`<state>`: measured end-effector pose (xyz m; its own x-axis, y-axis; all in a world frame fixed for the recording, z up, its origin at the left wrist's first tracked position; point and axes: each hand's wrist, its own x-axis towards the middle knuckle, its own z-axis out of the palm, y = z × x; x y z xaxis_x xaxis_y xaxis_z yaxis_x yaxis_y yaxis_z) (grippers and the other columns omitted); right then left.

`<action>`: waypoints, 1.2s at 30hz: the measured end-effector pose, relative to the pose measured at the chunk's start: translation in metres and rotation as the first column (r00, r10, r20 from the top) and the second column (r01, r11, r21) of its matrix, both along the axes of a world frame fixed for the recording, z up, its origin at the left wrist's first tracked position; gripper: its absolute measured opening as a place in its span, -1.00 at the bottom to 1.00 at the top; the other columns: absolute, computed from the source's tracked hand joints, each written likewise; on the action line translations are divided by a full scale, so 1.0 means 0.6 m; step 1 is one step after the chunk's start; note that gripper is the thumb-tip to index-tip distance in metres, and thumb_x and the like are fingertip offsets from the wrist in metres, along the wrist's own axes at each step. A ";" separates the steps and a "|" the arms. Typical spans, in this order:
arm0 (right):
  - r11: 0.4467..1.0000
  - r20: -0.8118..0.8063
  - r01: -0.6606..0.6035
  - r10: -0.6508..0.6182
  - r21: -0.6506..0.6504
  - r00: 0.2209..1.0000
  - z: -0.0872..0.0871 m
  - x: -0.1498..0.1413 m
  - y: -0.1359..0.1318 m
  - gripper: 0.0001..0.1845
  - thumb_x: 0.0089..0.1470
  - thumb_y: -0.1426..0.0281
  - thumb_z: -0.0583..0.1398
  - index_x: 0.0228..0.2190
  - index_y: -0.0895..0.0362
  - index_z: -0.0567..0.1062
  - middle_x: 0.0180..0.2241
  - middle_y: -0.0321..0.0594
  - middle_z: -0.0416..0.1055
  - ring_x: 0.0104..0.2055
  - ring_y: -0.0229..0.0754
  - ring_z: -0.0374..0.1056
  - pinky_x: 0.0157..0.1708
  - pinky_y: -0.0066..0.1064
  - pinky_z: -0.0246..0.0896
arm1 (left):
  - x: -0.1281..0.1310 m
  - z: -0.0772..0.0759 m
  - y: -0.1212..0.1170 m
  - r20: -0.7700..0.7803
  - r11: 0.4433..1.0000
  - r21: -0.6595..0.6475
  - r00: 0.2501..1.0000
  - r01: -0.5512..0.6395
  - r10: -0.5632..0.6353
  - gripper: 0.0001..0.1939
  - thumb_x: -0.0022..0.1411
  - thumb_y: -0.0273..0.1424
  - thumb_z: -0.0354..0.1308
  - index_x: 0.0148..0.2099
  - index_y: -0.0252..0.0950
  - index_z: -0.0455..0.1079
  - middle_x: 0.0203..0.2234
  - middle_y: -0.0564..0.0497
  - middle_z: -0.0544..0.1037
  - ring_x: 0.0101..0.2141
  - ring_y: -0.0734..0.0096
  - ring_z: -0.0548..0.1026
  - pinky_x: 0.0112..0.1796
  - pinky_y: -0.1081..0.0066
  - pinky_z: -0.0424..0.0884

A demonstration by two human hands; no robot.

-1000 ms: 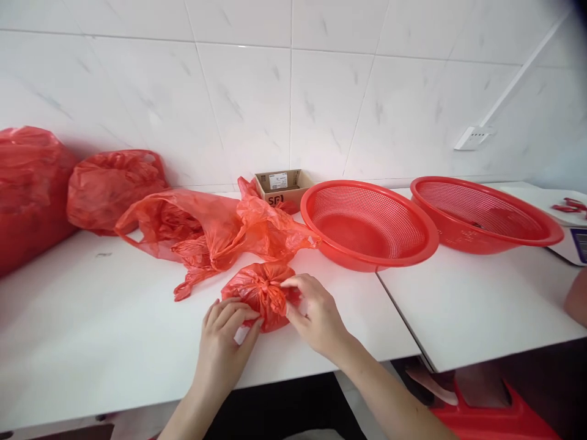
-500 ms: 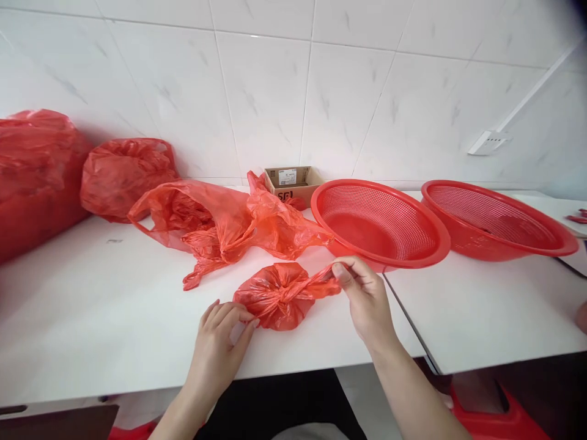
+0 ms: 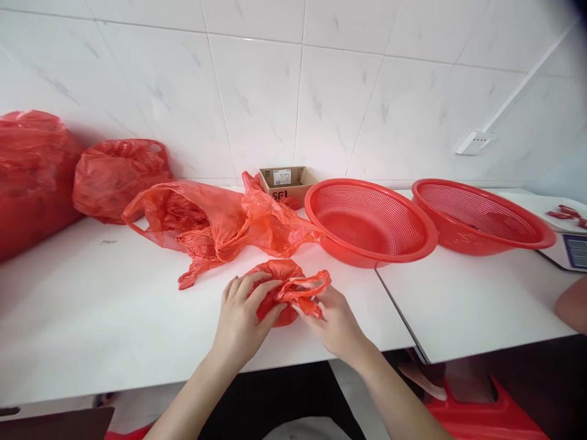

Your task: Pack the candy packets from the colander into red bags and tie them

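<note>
A small red plastic bag [image 3: 279,267] lies bunched on the white table in front of me, with its twisted handles gathered at the top. My left hand [image 3: 247,305] is closed on the bag's left side, thumb and fingers pinching the plastic. From the right, my right hand [image 3: 337,321] grips the base of the handles, and a loop of them sticks up over its fingers. What the bag contains is hidden. Just behind it, a crumpled open red plastic bag [image 3: 229,214] spreads across the table.
Two red colanders [image 3: 367,253] [image 3: 481,241] stand to the right. A cardboard box [image 3: 293,190] sits by the tiled wall. Filled red bags [image 3: 121,180] [image 3: 34,177] line the left. At far right are a scale [image 3: 575,250] with small red items and part of another person's arm [image 3: 571,305].
My right hand has moved left and down to the bag's knot, bringing the stretched handles inward. My left hand has moved up and right onto the bag. The view has turned slightly right.
</note>
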<state>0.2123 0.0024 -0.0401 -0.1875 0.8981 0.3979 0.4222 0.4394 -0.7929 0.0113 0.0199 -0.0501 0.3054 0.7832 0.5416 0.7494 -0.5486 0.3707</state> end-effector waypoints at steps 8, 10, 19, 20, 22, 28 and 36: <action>0.996 0.182 0.073 -0.062 -0.056 0.981 -0.048 -0.020 0.017 -0.86 0.14 0.42 0.14 -0.26 0.00 0.48 -0.25 -0.29 0.46 -0.22 -0.17 0.38 -0.28 -0.35 0.30 | -0.024 -0.018 0.004 -0.003 0.992 -0.120 1.000 0.027 -0.028 -0.82 0.25 -0.43 0.10 -0.10 -0.18 0.41 -0.28 0.02 0.58 -0.20 0.24 0.51 -0.13 0.22 0.40; 0.994 0.178 0.101 -0.092 -0.041 0.980 -0.052 -0.020 0.018 -0.89 0.15 0.43 0.13 -0.38 0.03 0.45 -0.34 -0.31 0.46 -0.27 -0.18 0.36 -0.32 -0.38 0.25 | -0.029 -0.019 0.003 0.015 0.992 -0.124 0.999 0.031 -0.030 -0.85 0.26 -0.44 0.07 -0.14 -0.20 0.41 -0.31 0.01 0.57 -0.24 0.28 0.51 -0.21 0.29 0.44; 0.865 -0.090 0.502 -0.498 0.028 0.863 -0.014 0.097 0.017 -0.77 0.18 0.19 0.13 -0.40 0.08 0.37 -0.44 -0.26 0.39 -0.38 -0.19 0.34 -0.35 -0.37 0.26 | -0.134 0.001 0.008 0.055 0.970 0.079 0.972 -0.232 0.228 -0.88 0.28 -0.32 0.09 -0.25 -0.20 0.44 -0.34 0.04 0.55 -0.24 0.29 0.53 -0.31 0.40 0.45; 0.876 -0.082 0.483 -0.482 -0.004 0.873 -0.009 0.100 0.014 -0.77 0.17 0.19 0.14 -0.39 0.08 0.38 -0.44 -0.25 0.41 -0.38 -0.18 0.35 -0.35 -0.37 0.27 | -0.143 0.005 0.006 0.060 0.959 0.070 0.961 -0.275 0.271 -0.88 0.27 -0.31 0.11 -0.25 -0.20 0.43 -0.33 0.05 0.55 -0.24 0.29 0.52 -0.38 0.44 0.42; 0.939 -0.037 0.344 -0.345 -0.028 0.938 -0.001 0.081 0.004 -0.80 0.18 0.23 0.14 -0.39 0.08 0.41 -0.40 -0.23 0.43 -0.35 -0.18 0.36 -0.33 -0.36 0.29 | -0.143 0.011 -0.001 0.067 0.966 0.028 0.965 -0.256 0.253 -0.89 0.27 -0.30 0.11 -0.24 -0.19 0.43 -0.34 0.08 0.54 -0.27 0.33 0.51 -0.39 0.46 0.41; 0.985 0.124 -0.006 -0.015 0.170 0.992 -0.012 -0.057 -0.013 -0.82 0.09 0.30 0.25 -0.21 0.02 0.48 -0.20 -0.18 0.45 -0.13 -0.09 0.33 -0.12 -0.23 0.29 | -0.073 0.011 -0.022 0.131 0.994 -0.060 0.986 -0.095 0.102 -0.87 0.28 -0.34 0.07 -0.30 -0.22 0.38 -0.40 0.04 0.52 -0.37 0.39 0.48 -0.36 0.43 0.42; 0.921 0.115 0.344 -0.368 0.185 0.923 -0.016 0.038 0.038 -0.83 0.22 0.32 0.10 -0.41 0.06 0.41 -0.33 -0.20 0.47 -0.25 -0.13 0.36 -0.22 -0.26 0.26 | -0.131 -0.003 -0.036 0.180 0.921 -0.218 0.914 -0.324 0.364 -0.80 0.24 -0.20 0.09 -0.26 -0.20 0.39 -0.38 0.07 0.54 -0.48 0.43 0.48 -0.57 0.51 0.32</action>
<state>0.2351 0.0253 -0.0499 0.0668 0.8437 0.5326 0.6788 0.3528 -0.6441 -0.0675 -0.0015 -0.0522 -0.1074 0.9086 0.4036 0.7713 -0.1800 0.6105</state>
